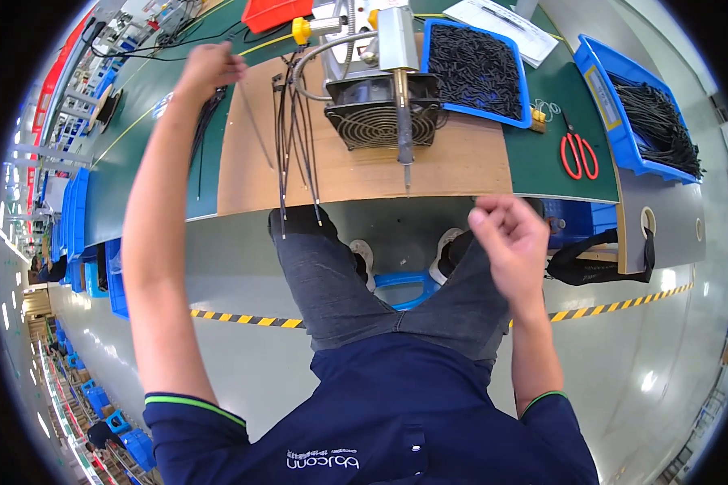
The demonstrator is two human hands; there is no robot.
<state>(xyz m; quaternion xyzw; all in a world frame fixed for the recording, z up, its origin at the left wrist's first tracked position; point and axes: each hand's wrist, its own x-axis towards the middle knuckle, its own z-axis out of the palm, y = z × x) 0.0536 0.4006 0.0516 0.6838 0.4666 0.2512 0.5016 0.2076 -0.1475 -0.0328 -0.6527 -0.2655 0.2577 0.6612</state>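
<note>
My left hand [210, 69] is raised over the far left of the bench, its fingers pinched together. A thin cable [255, 121], blurred, trails from its fingertips down over the brown board [469, 166]. Beside it, several black cables [283, 153] lie with their bare ends past the board's front edge. A second bunch of dark cables [202, 133] rests left of the board. Above my right thigh, my right hand [514, 242] is closed with thumb and fingers curled together; whatever it may hold is hidden. In the middle, a soldering iron [404, 121] points tip down from its mount.
A round-grilled fan [372, 117] stands behind the iron. Blue trays hold small black parts [473, 65] and black cables [655, 121] at the right. Red-handled scissors [578, 153] lie between them. A red bin [275, 12] and papers [505, 28] are at the back.
</note>
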